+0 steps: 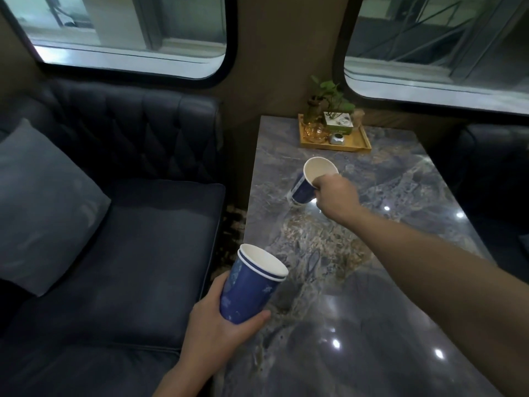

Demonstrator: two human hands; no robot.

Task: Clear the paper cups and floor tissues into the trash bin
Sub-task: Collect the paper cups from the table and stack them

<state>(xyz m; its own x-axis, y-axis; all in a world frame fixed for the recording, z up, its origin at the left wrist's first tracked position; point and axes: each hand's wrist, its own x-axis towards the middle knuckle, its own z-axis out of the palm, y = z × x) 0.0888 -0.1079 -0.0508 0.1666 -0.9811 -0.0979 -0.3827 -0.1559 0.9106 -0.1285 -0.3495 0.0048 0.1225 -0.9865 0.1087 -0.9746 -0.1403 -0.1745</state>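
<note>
Blue cup [305,188] pinched by right fingers [320,183]; left fingers [257,316] wrap stacked cups [249,287].

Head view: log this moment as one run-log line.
left hand: holds two nested cups | right hand: grip on tilted cup over marble table | trash bin: not in view

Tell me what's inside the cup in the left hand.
A second cup is nested inside the blue cup held by the left hand: two rims show. The visible interior looks empty; its bottom is hidden.
</note>
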